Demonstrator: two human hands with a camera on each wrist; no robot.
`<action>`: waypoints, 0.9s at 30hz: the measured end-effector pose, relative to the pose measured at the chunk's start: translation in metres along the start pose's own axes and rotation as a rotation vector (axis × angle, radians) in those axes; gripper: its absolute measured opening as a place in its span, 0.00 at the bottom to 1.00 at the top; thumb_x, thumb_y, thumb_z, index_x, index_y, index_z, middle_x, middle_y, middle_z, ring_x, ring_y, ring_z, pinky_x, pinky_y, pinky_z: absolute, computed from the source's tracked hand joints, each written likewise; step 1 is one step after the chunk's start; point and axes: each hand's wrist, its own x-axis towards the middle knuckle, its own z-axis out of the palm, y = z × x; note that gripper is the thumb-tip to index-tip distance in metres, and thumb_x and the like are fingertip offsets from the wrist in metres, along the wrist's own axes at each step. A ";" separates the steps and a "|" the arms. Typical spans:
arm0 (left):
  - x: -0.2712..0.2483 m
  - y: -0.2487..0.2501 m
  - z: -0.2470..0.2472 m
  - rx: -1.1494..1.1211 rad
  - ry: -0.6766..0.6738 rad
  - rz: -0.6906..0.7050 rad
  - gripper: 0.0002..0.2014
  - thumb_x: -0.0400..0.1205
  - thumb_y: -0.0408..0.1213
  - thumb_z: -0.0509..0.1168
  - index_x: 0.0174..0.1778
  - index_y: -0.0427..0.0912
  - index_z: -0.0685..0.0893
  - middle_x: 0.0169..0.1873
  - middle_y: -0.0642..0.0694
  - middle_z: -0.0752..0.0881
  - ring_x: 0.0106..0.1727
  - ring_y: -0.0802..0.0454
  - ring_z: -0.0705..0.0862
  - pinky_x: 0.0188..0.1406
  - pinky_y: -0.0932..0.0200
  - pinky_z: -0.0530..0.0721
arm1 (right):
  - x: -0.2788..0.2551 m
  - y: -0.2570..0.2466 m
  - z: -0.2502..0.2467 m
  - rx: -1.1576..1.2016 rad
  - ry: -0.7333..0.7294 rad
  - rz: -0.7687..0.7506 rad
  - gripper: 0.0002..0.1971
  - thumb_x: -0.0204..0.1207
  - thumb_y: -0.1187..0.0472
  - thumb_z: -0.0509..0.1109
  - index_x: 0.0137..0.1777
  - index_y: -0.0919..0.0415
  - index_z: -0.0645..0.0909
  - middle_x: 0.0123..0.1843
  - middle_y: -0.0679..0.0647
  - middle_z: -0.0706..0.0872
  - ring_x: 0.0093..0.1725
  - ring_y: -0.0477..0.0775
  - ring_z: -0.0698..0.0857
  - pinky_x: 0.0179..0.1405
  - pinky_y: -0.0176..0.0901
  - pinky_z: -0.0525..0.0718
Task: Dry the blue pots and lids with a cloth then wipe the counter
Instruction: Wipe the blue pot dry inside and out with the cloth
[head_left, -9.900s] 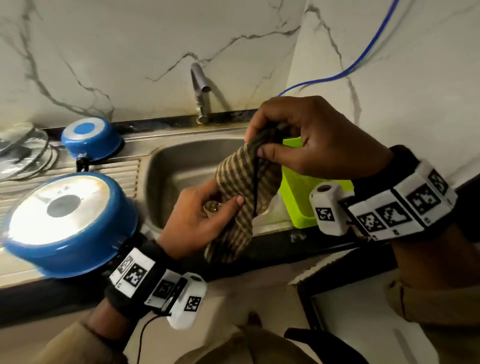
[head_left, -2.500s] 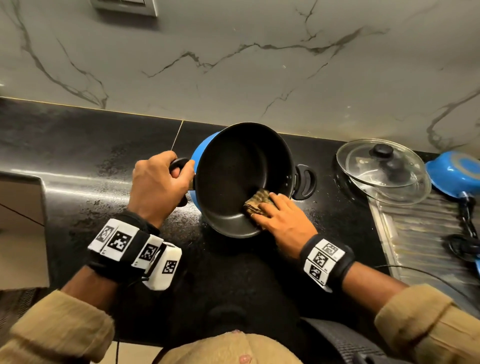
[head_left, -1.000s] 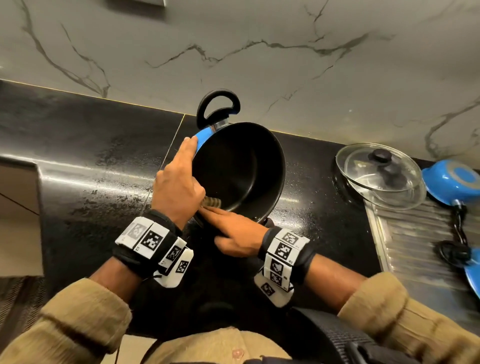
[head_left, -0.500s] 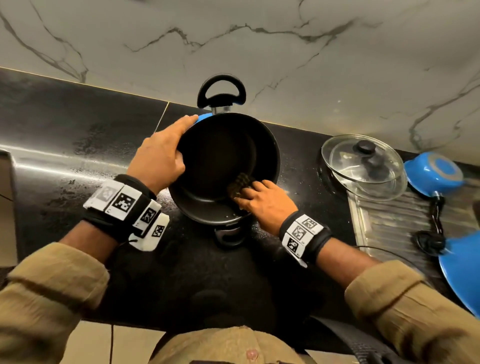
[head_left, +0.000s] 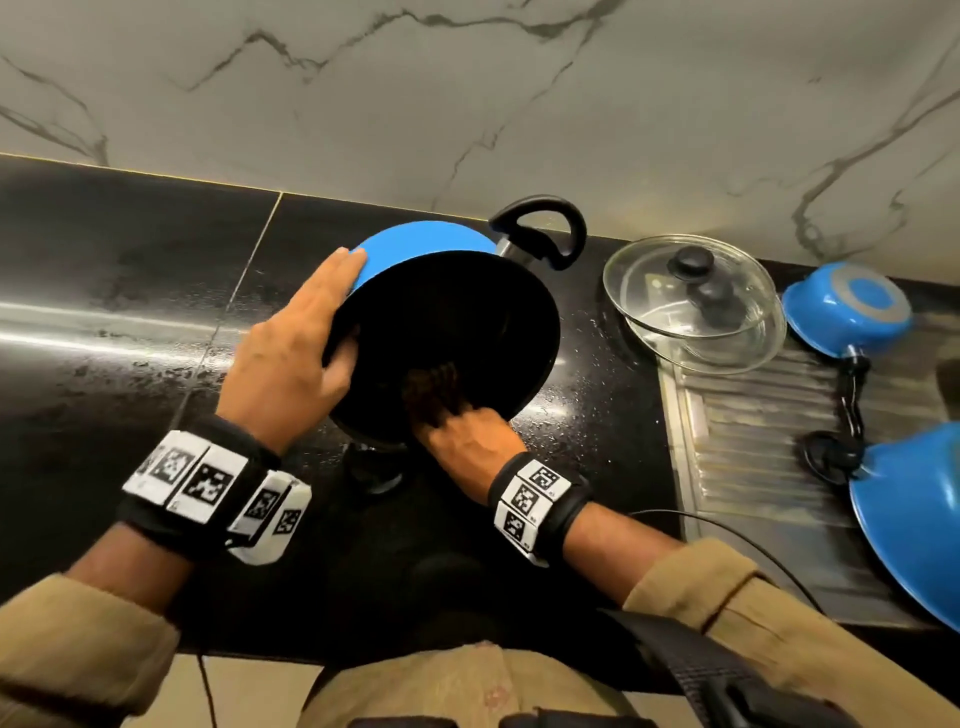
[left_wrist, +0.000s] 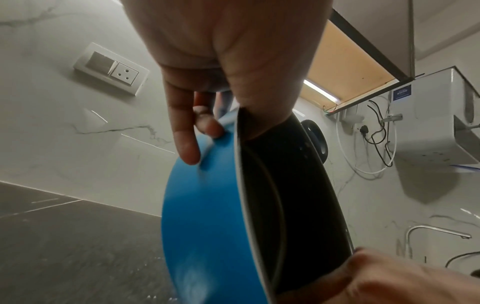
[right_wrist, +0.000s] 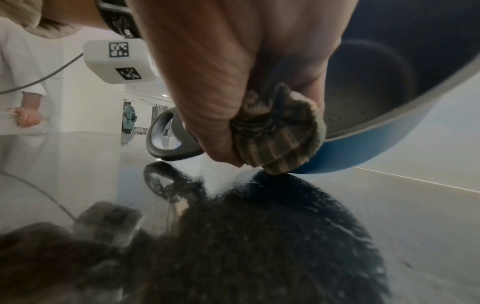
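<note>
Blue enamel outside and dark non-stick inside mark the pot in hand, tipped on its edge on the black bench with its mouth turned toward the person and one black loop handle uppermost. Left hand: fingers lie fairly straight along the blue wall while the thumb hooks over the rim, so the pot is pinched at its edge and kept tilted. Right hand: fingers are curled round a bunched checked cloth, pressing it against the lower inner wall near the rim; the head view shows the cloth only dimly inside the dark bowl.

Progress, as a judgement: drying appears to be under way on the interior of this first pot. Its outside, base and handles show no sign either way. Remaining items stand to the right. Two glass lids lie stacked where the bench meets the steel draining board. A small blue pot rests upside down on that board, and a larger blue pot lies at the frame edge. Fine droplets speckle the bench around the tilted pot, so the final wipe looks still to be done.
</note>
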 end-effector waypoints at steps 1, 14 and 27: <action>-0.005 0.001 0.003 -0.002 0.010 -0.026 0.37 0.81 0.30 0.68 0.87 0.48 0.63 0.82 0.48 0.72 0.66 0.34 0.85 0.59 0.38 0.86 | 0.000 0.001 0.001 0.017 0.014 0.000 0.20 0.82 0.68 0.58 0.73 0.58 0.75 0.63 0.58 0.85 0.59 0.65 0.86 0.46 0.53 0.82; -0.046 0.031 0.058 -0.058 0.123 -0.177 0.37 0.80 0.38 0.75 0.85 0.38 0.67 0.74 0.38 0.81 0.67 0.38 0.86 0.65 0.54 0.78 | -0.013 0.011 0.015 0.442 0.304 0.063 0.31 0.77 0.54 0.70 0.81 0.47 0.68 0.72 0.49 0.80 0.61 0.64 0.84 0.43 0.51 0.79; -0.004 0.054 0.030 0.155 -0.036 -0.114 0.32 0.83 0.37 0.69 0.84 0.39 0.69 0.53 0.29 0.89 0.40 0.30 0.87 0.40 0.37 0.84 | -0.040 0.091 0.040 -0.029 0.307 0.071 0.34 0.72 0.62 0.66 0.81 0.50 0.70 0.72 0.54 0.81 0.75 0.65 0.75 0.79 0.74 0.61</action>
